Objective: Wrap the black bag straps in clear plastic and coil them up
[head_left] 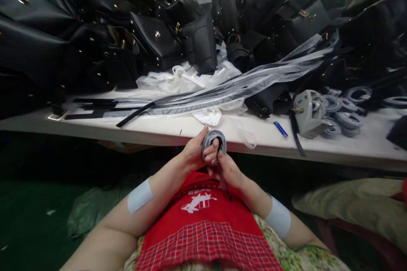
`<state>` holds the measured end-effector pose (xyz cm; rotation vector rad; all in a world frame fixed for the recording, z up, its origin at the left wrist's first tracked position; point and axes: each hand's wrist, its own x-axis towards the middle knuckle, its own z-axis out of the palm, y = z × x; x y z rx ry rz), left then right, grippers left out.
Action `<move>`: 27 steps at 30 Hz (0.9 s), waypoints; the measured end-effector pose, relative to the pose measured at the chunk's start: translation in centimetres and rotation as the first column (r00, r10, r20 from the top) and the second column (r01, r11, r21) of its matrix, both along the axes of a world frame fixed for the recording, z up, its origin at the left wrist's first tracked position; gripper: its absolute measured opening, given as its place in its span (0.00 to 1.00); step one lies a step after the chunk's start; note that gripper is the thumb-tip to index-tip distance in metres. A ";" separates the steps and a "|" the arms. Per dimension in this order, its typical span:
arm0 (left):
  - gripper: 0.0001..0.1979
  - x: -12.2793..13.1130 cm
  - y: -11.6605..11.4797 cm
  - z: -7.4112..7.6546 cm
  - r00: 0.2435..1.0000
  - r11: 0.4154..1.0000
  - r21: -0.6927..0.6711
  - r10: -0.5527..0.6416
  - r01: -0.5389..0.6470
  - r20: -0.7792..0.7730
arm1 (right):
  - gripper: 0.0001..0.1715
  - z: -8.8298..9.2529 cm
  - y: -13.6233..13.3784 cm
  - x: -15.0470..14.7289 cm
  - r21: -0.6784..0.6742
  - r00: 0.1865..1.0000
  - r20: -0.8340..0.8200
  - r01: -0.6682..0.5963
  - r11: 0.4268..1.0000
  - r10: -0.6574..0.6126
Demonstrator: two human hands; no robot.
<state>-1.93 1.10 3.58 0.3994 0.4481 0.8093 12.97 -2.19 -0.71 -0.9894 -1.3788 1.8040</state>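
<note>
Both grips are closed on the grey plastic-wrapped coil of strap (pixel 214 140): left hand (pixel 193 153) cupping it, right hand (pixel 229 172) pinching its lower rim, just short of the white bench (pixel 143 129) edge. A slack pinch would likely let the coil spring open. Free room lies only over the red apron (pixel 203 220); black leather bags (pixel 159 38) crowd the bench.

Black bags (pixel 159 40) heaped on white table (pixel 95 129); clear plastic sleeves (pixel 260 78); wrapped coils (pixel 348 119) at right.

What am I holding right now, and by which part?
A coiled grey strap, gripped by both hands: left hand on the coil's left side, right hand at its lower edge.
</note>
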 end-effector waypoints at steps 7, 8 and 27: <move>0.25 1.1 -0.1 -3.3 0.974 0.962 -0.158 0.211 -0.222 -0.083 | 0.31 -1.3 0.2 -0.8 -0.161 0.972 0.014 0.235 0.958 -0.236; 0.25 0.9 -0.1 -3.8 0.966 0.963 -0.131 0.217 -0.235 -0.140 | 0.32 -1.2 0.4 -0.4 -0.143 0.968 0.055 0.249 0.958 -0.244; 0.21 1.1 -1.3 -4.7 0.626 0.866 0.461 0.471 -0.194 -0.621 | 0.24 0.0 2.4 3.8 0.237 0.891 0.449 -0.197 0.951 0.072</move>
